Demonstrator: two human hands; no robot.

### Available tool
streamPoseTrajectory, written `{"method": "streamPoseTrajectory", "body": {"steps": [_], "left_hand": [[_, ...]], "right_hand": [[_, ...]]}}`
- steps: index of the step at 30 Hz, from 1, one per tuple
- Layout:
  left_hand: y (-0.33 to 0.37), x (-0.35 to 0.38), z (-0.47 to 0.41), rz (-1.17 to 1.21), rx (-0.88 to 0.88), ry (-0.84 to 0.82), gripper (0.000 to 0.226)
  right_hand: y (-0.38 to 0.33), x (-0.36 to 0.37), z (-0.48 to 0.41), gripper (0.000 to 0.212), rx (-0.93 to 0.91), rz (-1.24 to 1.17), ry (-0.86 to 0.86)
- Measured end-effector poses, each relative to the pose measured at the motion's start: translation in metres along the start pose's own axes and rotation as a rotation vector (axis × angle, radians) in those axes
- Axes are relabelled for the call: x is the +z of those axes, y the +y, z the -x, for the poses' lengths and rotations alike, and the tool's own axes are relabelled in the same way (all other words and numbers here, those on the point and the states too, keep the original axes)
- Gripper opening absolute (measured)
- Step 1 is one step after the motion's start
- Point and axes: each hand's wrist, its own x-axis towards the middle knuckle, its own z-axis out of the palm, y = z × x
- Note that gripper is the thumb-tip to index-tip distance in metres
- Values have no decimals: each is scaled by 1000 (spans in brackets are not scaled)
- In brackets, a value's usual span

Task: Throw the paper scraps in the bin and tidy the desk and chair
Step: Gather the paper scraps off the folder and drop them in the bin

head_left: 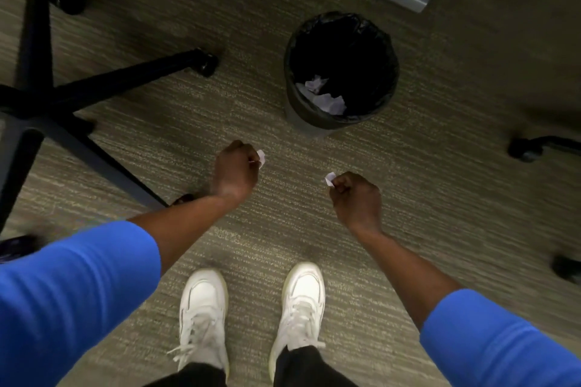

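Both hands are closed into loose fists over the carpet, the left hand (pixel 235 170) pinching one small white paper scrap (pixel 261 156) that pokes out past the knuckles, the right hand (pixel 355 196) pinching another scrap (pixel 329 179) the same way. The bits look crumpled, pale and near weightless, so they should flutter rather than drop straight; a fingertip pinch is hold enough. The black-lined bin (pixel 341 72) stands just ahead of the hands on the floor, with more crumpled white paper (pixel 327 100) already lying inside.
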Motion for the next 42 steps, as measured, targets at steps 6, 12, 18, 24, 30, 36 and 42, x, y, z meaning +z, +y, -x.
{"method": "streamPoseTrajectory", "body": {"steps": [6, 12, 18, 24, 30, 36, 42], "left_hand": [[67, -61, 15, 203, 20, 138, 31], [143, -114, -4, 276, -26, 148, 9], [188, -126, -50, 262, -84, 114, 5], [187, -114, -75, 279, -124, 45, 48], [172, -108, -59, 419, -257, -100, 52], [176, -135, -31, 242, -167, -307, 32], [162, -157, -4, 274, -229, -328, 34]], "right_hand": [[-67, -74, 5, 10, 21, -117, -27], [-116, -127, -25, 7, 6, -157, -5], [-137, -146, -77, 8, -41, -151, 67], [-142, -140, -107, 12, -42, -83, 83], [-135, -142, -96, 19, -76, -16, 82], [-139, -142, -69, 5, -78, -10, -9], [-169, -162, -46, 5, -76, -68, -63]]}}
